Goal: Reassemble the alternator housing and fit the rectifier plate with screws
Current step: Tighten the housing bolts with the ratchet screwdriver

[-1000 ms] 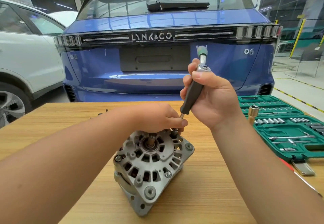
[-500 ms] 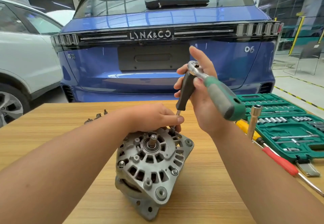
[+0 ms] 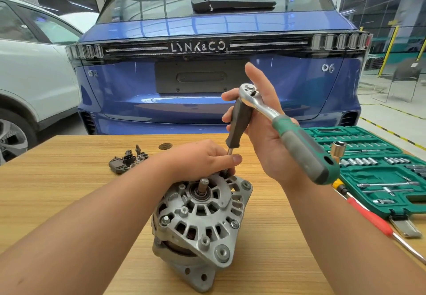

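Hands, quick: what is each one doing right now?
Left hand: pinches the driver shaft at the alternator.
Right hand: grips the ratchet and driver handle, index finger straight.

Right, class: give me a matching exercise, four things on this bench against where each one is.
Things
1. ratchet
2. alternator
3. rectifier plate
4. socket case

Places
A. far left on the table, untouched
B. open at the table's right edge
C. in the right hand, atop a dark driver handle
D. table centre, under the left hand

Pairs: 1-C, 2-D, 3-A, 4-B
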`<state>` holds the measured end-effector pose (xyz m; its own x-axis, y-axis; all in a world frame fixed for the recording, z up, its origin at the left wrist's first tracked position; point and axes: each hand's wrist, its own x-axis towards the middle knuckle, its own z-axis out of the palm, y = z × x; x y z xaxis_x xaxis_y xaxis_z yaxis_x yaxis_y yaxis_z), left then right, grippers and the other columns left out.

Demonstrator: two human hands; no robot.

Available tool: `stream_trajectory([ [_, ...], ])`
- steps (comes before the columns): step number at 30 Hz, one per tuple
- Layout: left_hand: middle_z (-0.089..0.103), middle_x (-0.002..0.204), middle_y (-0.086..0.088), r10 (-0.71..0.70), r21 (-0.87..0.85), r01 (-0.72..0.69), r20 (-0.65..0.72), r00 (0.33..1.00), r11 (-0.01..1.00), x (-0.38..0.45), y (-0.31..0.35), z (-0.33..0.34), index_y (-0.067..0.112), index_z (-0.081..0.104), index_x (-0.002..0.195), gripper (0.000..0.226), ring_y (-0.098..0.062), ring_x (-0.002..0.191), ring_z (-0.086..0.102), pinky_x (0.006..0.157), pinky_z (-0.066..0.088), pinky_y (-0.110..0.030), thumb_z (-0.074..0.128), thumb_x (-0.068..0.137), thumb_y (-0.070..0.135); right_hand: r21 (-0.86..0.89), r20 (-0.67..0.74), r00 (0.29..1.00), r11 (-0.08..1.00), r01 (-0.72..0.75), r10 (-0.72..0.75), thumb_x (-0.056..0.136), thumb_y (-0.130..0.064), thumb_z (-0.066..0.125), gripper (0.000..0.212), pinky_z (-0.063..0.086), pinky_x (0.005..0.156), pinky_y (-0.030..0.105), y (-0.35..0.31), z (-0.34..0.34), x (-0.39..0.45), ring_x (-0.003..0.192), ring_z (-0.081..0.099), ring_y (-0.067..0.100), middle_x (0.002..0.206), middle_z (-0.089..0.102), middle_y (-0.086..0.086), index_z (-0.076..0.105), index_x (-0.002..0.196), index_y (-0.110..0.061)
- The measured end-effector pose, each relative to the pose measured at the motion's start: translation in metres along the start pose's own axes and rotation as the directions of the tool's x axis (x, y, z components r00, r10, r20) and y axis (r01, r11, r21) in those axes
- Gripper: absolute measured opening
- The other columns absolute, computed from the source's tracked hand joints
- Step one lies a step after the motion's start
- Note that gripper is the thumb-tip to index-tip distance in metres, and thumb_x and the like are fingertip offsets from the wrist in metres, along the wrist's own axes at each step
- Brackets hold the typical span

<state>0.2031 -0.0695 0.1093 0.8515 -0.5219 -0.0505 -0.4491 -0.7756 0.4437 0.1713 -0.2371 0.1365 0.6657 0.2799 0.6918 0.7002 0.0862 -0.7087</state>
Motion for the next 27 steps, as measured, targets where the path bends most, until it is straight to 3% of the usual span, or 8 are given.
stream_trajectory([
  [3,0.066,0.073,0.034,0.002,-0.008,-0.002,-0.018,1.000,1.000,0.000,0.000,0.001,0.048,0.073,0.082,0.048,0.015,0.068,0.060,0.069,0.044,-0.028,0.038,0.092,0.080,0.068,0.005,0.995,0.992,0.103,-0.104,0.090,-0.041,0.044,0.068,0.052,0.075,0.029,0.013,-0.003,-0.012,0.081,0.064,0.008,0.120,0.056,0.004,0.011,0.148,-0.030],
  [7,0.066,0.079,0.036,0.012,-0.014,-0.013,-0.040,0.999,1.000,0.000,0.000,0.001,0.049,0.073,0.085,0.053,0.016,0.074,0.060,0.072,0.044,-0.027,0.032,0.090,0.083,0.057,-0.040,0.995,0.994,0.093,-0.091,0.081,-0.077,0.055,0.094,0.052,0.076,0.027,0.003,0.003,-0.008,0.082,0.063,0.009,0.122,0.055,0.006,0.010,0.148,-0.028],
  [11,0.066,0.080,0.036,0.023,-0.009,-0.024,-0.052,0.998,1.000,-0.001,0.000,0.001,0.051,0.072,0.088,0.050,0.016,0.076,0.059,0.071,0.043,-0.025,0.032,0.091,0.081,0.142,-0.050,0.997,0.988,0.059,-0.053,0.075,-0.080,0.058,0.100,0.051,0.080,0.032,0.006,-0.003,-0.009,0.086,0.063,0.014,0.122,0.059,0.000,0.013,0.150,-0.032],
  [15,0.067,0.074,0.026,0.045,-0.036,-0.047,-0.057,0.997,0.998,-0.001,0.001,0.002,0.056,0.068,0.076,0.044,0.006,0.071,0.062,0.072,0.050,-0.032,0.037,0.075,0.087,0.202,-0.046,0.997,0.977,0.064,-0.056,0.082,-0.072,0.060,0.070,0.049,0.086,0.034,0.005,-0.002,-0.017,0.096,0.055,0.028,0.119,0.059,0.004,0.038,0.141,-0.041],
  [17,0.072,0.079,0.017,0.047,-0.086,-0.052,-0.062,0.997,0.995,0.001,-0.001,0.003,0.042,0.074,0.084,0.050,-0.003,0.076,0.068,0.076,0.054,-0.032,0.046,0.083,0.083,0.187,-0.089,0.993,0.978,0.087,-0.072,0.088,-0.056,0.066,0.063,0.049,0.085,0.037,0.005,0.004,-0.021,0.093,0.054,0.025,0.106,0.060,0.005,0.037,0.141,-0.038],
  [20,0.070,0.071,0.025,0.059,-0.050,-0.060,-0.031,0.998,0.997,0.000,-0.001,0.003,0.041,0.072,0.081,0.041,0.008,0.066,0.064,0.065,0.048,-0.023,0.047,0.094,0.071,0.118,-0.321,0.947,0.992,0.045,-0.005,0.086,-0.040,0.071,0.058,0.052,0.066,0.032,0.002,0.016,-0.019,0.073,0.058,0.019,0.079,0.062,-0.002,0.043,0.136,-0.030],
  [23,0.072,0.076,0.013,0.027,0.018,-0.027,-0.001,1.000,0.999,0.001,0.001,0.001,0.041,0.074,0.085,0.040,-0.002,0.067,0.064,0.066,0.050,-0.032,0.049,0.094,0.071,0.139,-0.552,0.828,0.990,-0.026,0.100,0.088,-0.034,0.073,0.036,0.049,0.053,0.025,-0.003,0.020,-0.015,0.056,0.055,0.011,0.063,0.059,-0.008,0.058,0.118,-0.021],
  [27,0.075,0.086,0.005,0.011,0.038,-0.010,-0.023,1.000,0.999,0.001,0.002,0.002,0.037,0.077,0.092,0.040,-0.013,0.079,0.067,0.077,0.052,-0.033,0.050,0.096,0.067,0.494,-0.355,0.876,0.861,-0.122,0.327,0.092,-0.021,0.066,0.008,0.042,0.071,0.032,-0.007,0.003,-0.012,0.064,0.050,0.012,0.069,0.055,-0.006,0.061,0.093,-0.015],
])
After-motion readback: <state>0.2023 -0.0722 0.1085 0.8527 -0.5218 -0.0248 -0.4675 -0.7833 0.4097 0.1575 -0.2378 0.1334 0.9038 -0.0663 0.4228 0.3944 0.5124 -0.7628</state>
